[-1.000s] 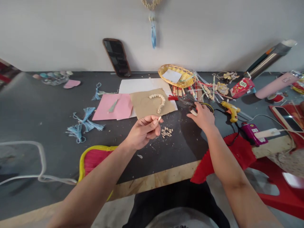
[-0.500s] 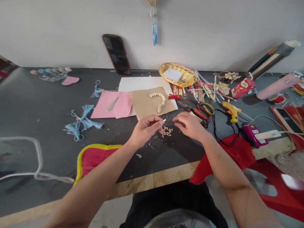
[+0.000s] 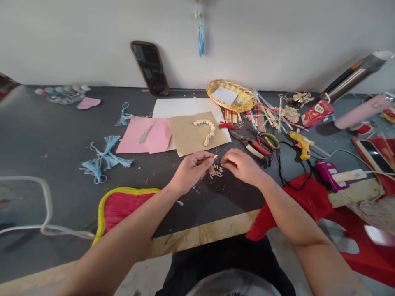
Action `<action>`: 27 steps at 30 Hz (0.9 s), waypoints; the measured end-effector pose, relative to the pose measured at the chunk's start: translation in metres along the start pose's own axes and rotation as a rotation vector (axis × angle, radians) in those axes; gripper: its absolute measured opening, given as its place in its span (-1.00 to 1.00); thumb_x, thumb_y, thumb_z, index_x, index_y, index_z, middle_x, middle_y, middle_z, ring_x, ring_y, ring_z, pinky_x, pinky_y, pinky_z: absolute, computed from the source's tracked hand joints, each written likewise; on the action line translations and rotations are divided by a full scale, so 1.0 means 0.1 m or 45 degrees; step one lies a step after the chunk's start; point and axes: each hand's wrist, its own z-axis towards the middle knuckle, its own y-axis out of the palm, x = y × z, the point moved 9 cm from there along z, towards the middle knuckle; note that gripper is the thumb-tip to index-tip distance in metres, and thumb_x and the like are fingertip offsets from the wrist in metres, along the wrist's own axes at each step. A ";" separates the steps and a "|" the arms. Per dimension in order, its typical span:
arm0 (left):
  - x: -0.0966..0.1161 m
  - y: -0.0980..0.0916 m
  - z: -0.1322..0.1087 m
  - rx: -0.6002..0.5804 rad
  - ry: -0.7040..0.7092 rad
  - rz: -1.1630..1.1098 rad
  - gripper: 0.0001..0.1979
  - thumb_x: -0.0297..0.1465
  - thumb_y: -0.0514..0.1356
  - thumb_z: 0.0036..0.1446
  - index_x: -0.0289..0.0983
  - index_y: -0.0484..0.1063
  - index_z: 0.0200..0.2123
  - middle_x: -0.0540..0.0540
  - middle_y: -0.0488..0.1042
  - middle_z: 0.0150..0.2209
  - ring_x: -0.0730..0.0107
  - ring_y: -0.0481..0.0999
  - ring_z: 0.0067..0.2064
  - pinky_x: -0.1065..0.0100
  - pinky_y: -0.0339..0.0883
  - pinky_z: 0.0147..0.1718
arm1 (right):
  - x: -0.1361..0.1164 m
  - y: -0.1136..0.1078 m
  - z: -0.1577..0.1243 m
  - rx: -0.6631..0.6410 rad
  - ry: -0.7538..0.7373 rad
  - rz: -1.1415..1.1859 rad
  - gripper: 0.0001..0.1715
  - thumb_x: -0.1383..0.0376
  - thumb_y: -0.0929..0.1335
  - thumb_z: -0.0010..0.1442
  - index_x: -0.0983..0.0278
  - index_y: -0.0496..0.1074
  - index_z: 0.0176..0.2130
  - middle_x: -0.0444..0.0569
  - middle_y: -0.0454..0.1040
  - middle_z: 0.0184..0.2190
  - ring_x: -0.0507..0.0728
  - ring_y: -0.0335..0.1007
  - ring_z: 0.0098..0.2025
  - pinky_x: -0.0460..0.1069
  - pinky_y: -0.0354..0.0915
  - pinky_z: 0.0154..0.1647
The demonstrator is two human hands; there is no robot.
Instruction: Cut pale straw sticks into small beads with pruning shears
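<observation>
While the left hand (image 3: 194,167) grips a pale piece (image 3: 215,157), the right hand (image 3: 241,165) is positioned alongside

At the near edge, the dark desk (image 3: 197,218) shows a light-coloured border. A red cloth (image 3: 304,201) overhangs this border on the right; a red pad (image 3: 126,209) with yellow edging lies on the left, partly behind the left forearm.

Both hands are above the desk, close together but apart. The left hand is closed in a pinch, with the pale piece between thumb and fingers and one end exposed toward the right hand. The right hand has its fingers curled and its thumb near the index finger; whether it has hold of anything cannot be told. A loose cluster of short pieces (image 3: 218,172) lies on the desk just beyond and below the gap between the hands.

Farther out, blue tassels (image 3: 108,156) lie at left, and a red-handled tool (image 3: 258,147) and a yellow glue gun (image 3: 302,145) lie at right. Between them, a brown sheet (image 3: 187,135) carries a curved pale strand (image 3: 212,133); a pink sheet (image 3: 126,137) adjoins it on the left.

At the rear stand a wicker basket (image 3: 211,88) and a phone (image 3: 150,68), the latter leaning against the wall (image 3: 92,41).
</observation>
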 end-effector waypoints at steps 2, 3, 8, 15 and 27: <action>-0.03 0.05 -0.01 -0.033 -0.044 -0.054 -0.71 -0.24 0.24 0.11 -0.31 0.45 -0.17 0.01 0.47 -0.55 0.65 0.15 -0.64 0.53 -0.03 -0.66 | -0.04 -0.13 -0.01 0.185 0.025 0.174 -0.91 0.35 0.29 0.28 0.24 0.40 -0.26 -0.01 0.44 -0.26 0.09 0.39 -0.17 0.01 0.33 -0.10; -0.04 0.08 -0.02 -0.053 -0.060 -0.080 -0.70 -0.23 0.24 0.11 -0.31 0.45 -0.16 0.00 0.47 -0.54 0.66 0.15 -0.65 0.53 -0.04 -0.66 | -0.06 -0.17 -0.02 0.247 0.027 0.235 -0.91 0.35 0.28 0.28 0.24 0.40 -0.26 -0.02 0.43 -0.26 0.08 0.40 -0.17 0.01 0.33 -0.10; -0.06 0.15 -0.05 -0.089 -0.107 -0.169 -0.67 -0.21 0.27 0.08 -0.31 0.44 -0.16 0.01 0.47 -0.54 0.68 0.14 -0.66 0.54 -0.07 -0.67 | -0.07 -0.21 -0.03 0.371 0.065 0.378 -0.91 0.30 0.31 0.27 0.22 0.40 -0.30 -0.08 0.43 -0.33 0.05 0.40 -0.24 -0.03 0.33 -0.15; -0.08 0.16 -0.06 -0.077 -0.156 -0.208 -0.65 -0.19 0.30 0.04 -0.32 0.43 -0.21 0.00 0.48 -0.56 0.69 0.13 -0.66 0.54 -0.09 -0.67 | 0.01 -0.15 -0.04 0.361 0.147 0.580 -0.88 0.24 0.33 0.26 0.22 0.40 -0.31 -0.11 0.42 -0.34 0.02 0.39 -0.27 -0.06 0.33 -0.20; -0.04 0.24 -0.10 -0.210 -0.117 -0.288 -0.73 -0.24 0.28 0.10 -0.32 0.45 -0.24 0.01 0.48 -0.55 0.69 0.16 -0.65 0.55 -0.05 -0.66 | 0.08 -0.10 -0.10 0.358 0.261 0.695 -0.79 0.12 0.39 0.19 0.20 0.42 -0.28 -0.15 0.50 -0.38 0.01 0.43 -0.35 -0.08 0.36 -0.30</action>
